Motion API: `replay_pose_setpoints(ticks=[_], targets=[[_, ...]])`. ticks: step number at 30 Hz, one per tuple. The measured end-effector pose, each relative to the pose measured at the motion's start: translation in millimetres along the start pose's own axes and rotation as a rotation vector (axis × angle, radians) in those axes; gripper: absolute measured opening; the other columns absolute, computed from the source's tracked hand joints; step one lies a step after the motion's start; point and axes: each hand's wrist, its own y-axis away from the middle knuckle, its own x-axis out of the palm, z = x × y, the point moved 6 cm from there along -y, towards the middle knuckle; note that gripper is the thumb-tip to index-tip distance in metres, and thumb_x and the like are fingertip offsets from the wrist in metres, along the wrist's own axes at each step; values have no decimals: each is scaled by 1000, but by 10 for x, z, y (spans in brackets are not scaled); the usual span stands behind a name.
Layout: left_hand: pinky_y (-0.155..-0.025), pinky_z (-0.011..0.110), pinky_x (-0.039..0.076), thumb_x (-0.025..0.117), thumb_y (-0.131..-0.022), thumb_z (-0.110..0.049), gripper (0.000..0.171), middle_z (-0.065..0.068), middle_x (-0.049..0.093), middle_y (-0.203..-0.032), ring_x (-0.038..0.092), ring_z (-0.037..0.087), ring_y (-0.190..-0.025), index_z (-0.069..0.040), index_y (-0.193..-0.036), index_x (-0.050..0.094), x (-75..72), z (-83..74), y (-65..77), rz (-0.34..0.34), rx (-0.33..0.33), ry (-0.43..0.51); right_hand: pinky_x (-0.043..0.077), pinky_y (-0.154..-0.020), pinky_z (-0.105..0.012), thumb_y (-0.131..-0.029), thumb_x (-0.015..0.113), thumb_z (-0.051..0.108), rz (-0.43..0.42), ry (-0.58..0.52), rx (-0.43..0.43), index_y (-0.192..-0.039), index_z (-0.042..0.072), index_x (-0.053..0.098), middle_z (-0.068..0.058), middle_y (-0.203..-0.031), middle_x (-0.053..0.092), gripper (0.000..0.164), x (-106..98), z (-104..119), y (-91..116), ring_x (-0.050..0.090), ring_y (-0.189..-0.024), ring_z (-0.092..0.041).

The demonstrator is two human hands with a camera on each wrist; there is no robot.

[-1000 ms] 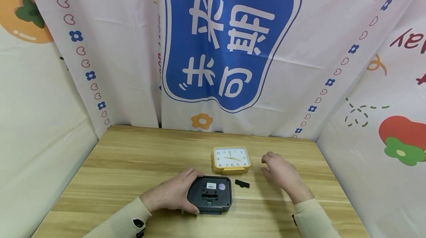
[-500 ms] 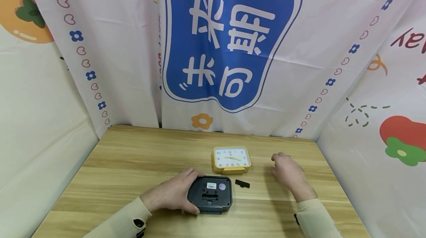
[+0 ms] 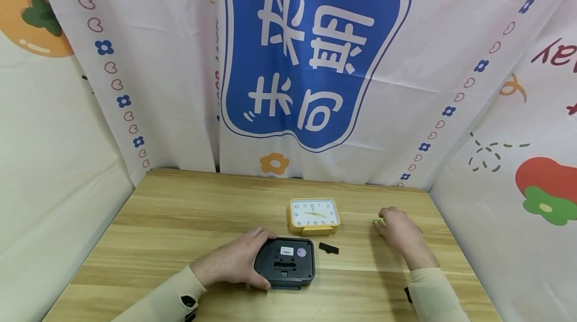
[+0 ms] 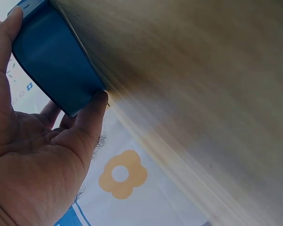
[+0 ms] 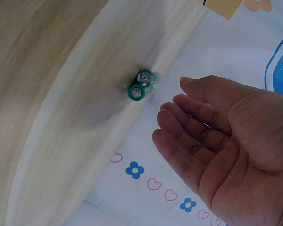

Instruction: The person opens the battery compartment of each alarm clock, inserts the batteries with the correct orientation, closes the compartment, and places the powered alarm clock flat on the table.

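Observation:
My left hand (image 3: 236, 261) grips the left end of a dark blue alarm clock (image 3: 298, 264), thumb and fingers at opposite edges. The clock lies face down on the table, its black back up and its battery slot (image 3: 284, 266) uncovered. In the left wrist view its blue side (image 4: 54, 54) shows between the fingers. My right hand (image 3: 402, 238) hovers at the right with loosely bent fingers and nothing in them. Close beside its fingertips lie small green batteries (image 5: 140, 84), ends towards the right wrist camera. The head view shows a sliver of these batteries (image 3: 379, 222) by the hand.
A yellow alarm clock (image 3: 314, 214) lies face up behind the dark one. Between it and my right hand is a small black battery cover (image 3: 328, 248). The wooden table (image 3: 194, 212) meets printed white cloth (image 3: 180, 111) at the back and sides.
My right hand has moved to the right, away from the yellow clock, and the green batteries now show beside its fingers. My left hand and the dark clock stay put.

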Motion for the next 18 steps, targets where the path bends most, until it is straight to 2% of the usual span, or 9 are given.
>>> replay_pose_setpoints(ticks=[7, 18], targets=[[-118, 51, 63, 112, -74, -50, 114, -1, 63, -147, 65, 18, -129, -12, -167, 58, -2, 4, -4, -3, 1, 4, 69, -98, -63, -105, 82, 6, 25, 12, 10, -124, -9, 77, -26, -116, 79, 25, 21, -87, -33, 81, -110, -45], [-117, 50, 63, 112, -74, -51, 113, -2, 63, -147, 64, 18, -130, -13, -166, 58, -5, -3, 2, 1, 1, 10, 70, -92, -60, -104, 80, 1, 15, 9, 2, -115, -8, 79, -25, -109, 80, 15, 90, -196, -36, 80, -100, -36]])
